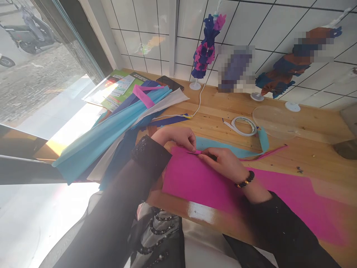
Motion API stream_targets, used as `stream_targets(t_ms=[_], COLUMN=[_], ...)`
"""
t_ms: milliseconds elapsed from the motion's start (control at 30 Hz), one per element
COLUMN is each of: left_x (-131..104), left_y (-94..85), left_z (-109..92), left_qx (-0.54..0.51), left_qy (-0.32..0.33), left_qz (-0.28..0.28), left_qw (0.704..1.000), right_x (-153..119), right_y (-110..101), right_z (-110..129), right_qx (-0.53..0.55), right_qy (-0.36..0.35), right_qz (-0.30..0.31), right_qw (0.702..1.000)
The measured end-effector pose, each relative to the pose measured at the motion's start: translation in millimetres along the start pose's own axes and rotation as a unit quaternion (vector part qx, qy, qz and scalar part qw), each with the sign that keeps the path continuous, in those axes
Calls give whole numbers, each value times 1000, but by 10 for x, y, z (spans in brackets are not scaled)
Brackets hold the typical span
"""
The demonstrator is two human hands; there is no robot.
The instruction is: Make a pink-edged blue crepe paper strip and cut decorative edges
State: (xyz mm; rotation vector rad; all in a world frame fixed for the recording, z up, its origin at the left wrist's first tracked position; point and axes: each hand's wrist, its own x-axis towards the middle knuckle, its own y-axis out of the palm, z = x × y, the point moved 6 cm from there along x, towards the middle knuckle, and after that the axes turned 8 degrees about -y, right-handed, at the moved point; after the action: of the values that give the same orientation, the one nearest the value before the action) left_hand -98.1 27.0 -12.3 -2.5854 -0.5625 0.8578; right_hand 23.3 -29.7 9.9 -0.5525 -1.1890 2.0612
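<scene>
- The wooden table (217, 115) runs along a tiled wall and carries everything at hand.
- A broad magenta sheet (195, 178) lies flat along the table's near side, its far left edge between the two hands and its right part reaching under the right forearm.
- A long light blue sheet (111, 126), gathered in folds, lies to the left with white and dark blue pieces beside it.
- An orange-and-blue ornament (287, 70) and a smaller blue-and-magenta ornament (205, 52) stand by the wall.
- A green printed packet (119, 89) lies at the far left, near the window.
- The right hand (224, 163) has its grip closed around a slim tool, the fingers covering most of it.
- The left hand (178, 137) has its grip pinched on the magenta sheet's far edge, just beside the right fingertips.
- A light blue strip (237, 150) lies beyond the right hand.
- A white tape roll (253, 129) lies near that strip.
- A narrow magenta strip (275, 152) lies right of the hands.
- A beaded bracelet (245, 179) circles the right wrist.
- The slim tool (192, 153), dark and pointed, meets the sheet's edge between the hands.
</scene>
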Motion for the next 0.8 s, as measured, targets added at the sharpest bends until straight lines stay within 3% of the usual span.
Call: stream_targets(t_ms=[233,500,800], left_x=[-34,-325,-404], left_y=[-40,-28,-14], left_z=[10,166,267], left_qx=[22,39,-4], left_qy=[-17,-57,-32], left_qz=[-13,-49,-91], left_qw=[1000,996,995], right_x=[-22,-3,21], right_y=[-1,-2,0], right_z=[-9,19,9], right_qx=[-2,0,5], right_qy=[4,-10,-11], right_qz=[-14,-14,-6], right_qw=[1000,1000,1000])
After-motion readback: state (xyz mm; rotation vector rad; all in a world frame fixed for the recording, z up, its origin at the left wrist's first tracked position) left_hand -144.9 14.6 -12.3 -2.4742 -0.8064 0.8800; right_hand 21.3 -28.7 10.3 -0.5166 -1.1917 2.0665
